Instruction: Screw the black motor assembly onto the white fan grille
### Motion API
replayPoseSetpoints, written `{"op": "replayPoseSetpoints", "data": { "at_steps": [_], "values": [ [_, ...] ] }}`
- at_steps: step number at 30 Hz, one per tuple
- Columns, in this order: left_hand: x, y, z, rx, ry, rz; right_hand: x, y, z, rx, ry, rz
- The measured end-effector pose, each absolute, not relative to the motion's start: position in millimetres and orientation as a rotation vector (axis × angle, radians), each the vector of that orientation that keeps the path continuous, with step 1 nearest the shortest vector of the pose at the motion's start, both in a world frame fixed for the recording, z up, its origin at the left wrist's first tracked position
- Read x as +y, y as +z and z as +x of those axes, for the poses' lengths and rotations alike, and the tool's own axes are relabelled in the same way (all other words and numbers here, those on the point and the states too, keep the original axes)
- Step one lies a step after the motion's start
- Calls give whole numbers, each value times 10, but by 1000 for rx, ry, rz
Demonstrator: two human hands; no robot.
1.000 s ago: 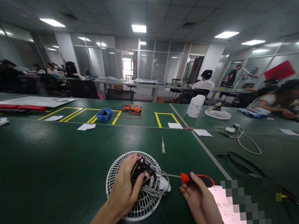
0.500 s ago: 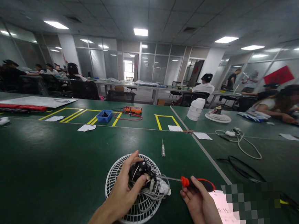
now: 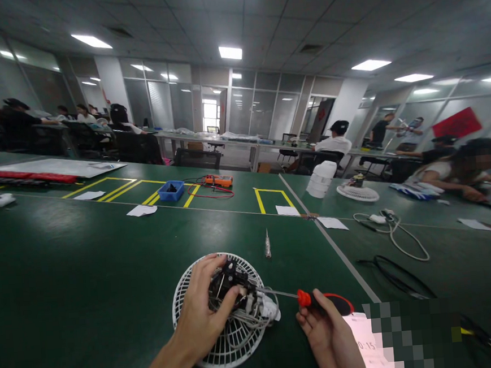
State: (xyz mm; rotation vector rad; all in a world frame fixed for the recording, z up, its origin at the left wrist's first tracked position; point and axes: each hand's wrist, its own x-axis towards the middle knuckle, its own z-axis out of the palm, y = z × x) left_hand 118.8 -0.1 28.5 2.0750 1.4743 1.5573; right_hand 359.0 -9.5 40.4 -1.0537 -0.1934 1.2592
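A white round fan grille (image 3: 186, 293) lies flat on the green table (image 3: 86, 276) in front of me. On its centre sits a black motor assembly (image 3: 231, 281) with white wires and a white plug (image 3: 266, 310). My left hand (image 3: 202, 312) is closed around the motor, thumb and fingers gripping it. My right hand (image 3: 329, 336) holds a red-handled screwdriver (image 3: 309, 299); its shaft points left into the motor.
A small clear-handled screwdriver (image 3: 267, 244) lies beyond the grille. Cables (image 3: 396, 234) and black cord (image 3: 399, 277) lie to the right, a blue bin (image 3: 172, 190) and an orange meter (image 3: 218, 180) farther back. Another fan grille (image 3: 359, 192) and several seated people are at the far tables.
My left hand has shifted its grip slightly over the motor. The screwdriver and right hand stay almost where they were.
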Motion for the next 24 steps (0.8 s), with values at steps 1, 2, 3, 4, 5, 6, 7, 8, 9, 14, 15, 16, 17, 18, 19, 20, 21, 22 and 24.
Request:
{"op": "replayPoseSetpoints", "data": {
  "at_steps": [1, 2, 3, 4, 5, 6, 7, 8, 9, 14, 15, 16, 17, 18, 19, 20, 21, 22, 24],
  "values": [
    [-4, 277, 1194, 1491, 1558, 2084, -93, 403, 3589, -196, 1252, -1057],
    [-7, 266, 1202, 1507, 1553, 2088, -93, 405, 3587, -199, 1246, -1061],
    [-9, 254, 1212, 1521, 1542, 2085, -94, 409, 3584, -203, 1243, -1065],
    [-11, 239, 1224, 1533, 1530, 2074, -96, 416, 3581, -206, 1242, -1070],
    [-12, 225, 1236, 1544, 1517, 2054, -98, 424, 3578, -209, 1242, -1073],
    [-12, 211, 1248, 1555, 1501, 2030, -101, 431, 3576, -211, 1241, -1073],
    [-12, 199, 1260, 1565, 1482, 2005, -103, 437, 3575, -210, 1238, -1070],
    [-12, 189, 1270, 1572, 1464, 1983, -106, 440, 3576, -208, 1234, -1065],
    [-12, 181, 1278, 1577, 1449, 1964, -109, 440, 3578, -209, 1231, -1060],
    [-23, 172, 1308, 1609, 1465, 1924, -126, 411, 3588, -211, 1234, -1045],
    [-28, 173, 1313, 1617, 1474, 1922, -128, 404, 3586, -212, 1232, -1036],
    [-33, 175, 1318, 1625, 1483, 1920, -130, 398, 3584, -215, 1228, -1024],
    [-38, 178, 1323, 1633, 1490, 1919, -130, 394, 3583, -221, 1222, -1010],
    [-43, 181, 1328, 1642, 1497, 1919, -129, 393, 3582, -225, 1218, -996],
    [-47, 184, 1331, 1651, 1505, 1919, -127, 396, 3584, -227, 1216, -984],
    [-51, 188, 1333, 1660, 1512, 1921, -125, 403, 3587, -226, 1218, -973],
    [-54, 191, 1334, 1667, 1519, 1925, -122, 413, 3591, -223, 1222, -962],
    [-56, 194, 1335, 1673, 1528, 1930, -119, 425, 3595, -216, 1226, -951],
    [-61, 195, 1334, 1680, 1544, 1943, -114, 450, 3603, -196, 1228, -929]
  ]
}}
